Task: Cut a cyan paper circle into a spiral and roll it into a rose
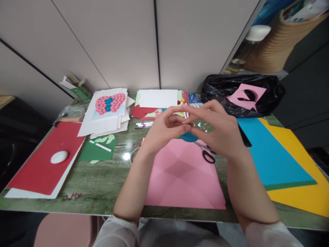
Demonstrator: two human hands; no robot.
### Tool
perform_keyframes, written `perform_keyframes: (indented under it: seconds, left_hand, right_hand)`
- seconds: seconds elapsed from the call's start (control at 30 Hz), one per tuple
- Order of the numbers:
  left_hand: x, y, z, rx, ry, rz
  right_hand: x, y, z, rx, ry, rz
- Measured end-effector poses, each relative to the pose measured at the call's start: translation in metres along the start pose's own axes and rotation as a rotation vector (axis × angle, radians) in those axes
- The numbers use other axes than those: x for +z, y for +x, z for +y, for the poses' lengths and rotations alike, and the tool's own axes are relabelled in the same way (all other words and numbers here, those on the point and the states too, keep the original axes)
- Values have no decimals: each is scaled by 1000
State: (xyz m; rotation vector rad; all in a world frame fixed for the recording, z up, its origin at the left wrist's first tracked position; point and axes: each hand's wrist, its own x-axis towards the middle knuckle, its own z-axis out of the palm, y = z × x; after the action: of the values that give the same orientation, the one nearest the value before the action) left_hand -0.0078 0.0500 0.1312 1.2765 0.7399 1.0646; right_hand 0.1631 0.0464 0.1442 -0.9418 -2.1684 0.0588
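Observation:
My left hand and my right hand meet above the pink paper, thumbs and fingertips pinched close together. Between them shows a piece of blue paper with a rounded lower edge. Both hands' fingertips grip it, and they hide most of its upper part. Black-handled scissors lie just below my right hand, at the upper right of the pink paper, their blades partly covered by the blue piece.
Red paper bearing a white oval object lies left, near green paper. A pink-and-blue butterfly picture tops white sheets. Blue paper sheets and yellow paper lie right, below a black plastic bag.

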Motion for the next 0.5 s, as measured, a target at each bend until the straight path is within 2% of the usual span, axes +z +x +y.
perform_keyframes:
  seconds: [0.1, 0.17, 0.3, 0.5]
  left_hand:
    - [5, 2, -5, 22, -100, 52]
    - [9, 4, -10, 17, -164, 58]
    - [14, 6, -13, -3, -260, 55]
    - [15, 6, -11, -25, -277, 68]
  right_hand:
    - [4, 1, 4, -42, -74, 140]
    - [6, 2, 5, -61, -110, 181]
    - [9, 1, 5, -73, -169, 192]
    - [9, 1, 5, -88, -159, 192]
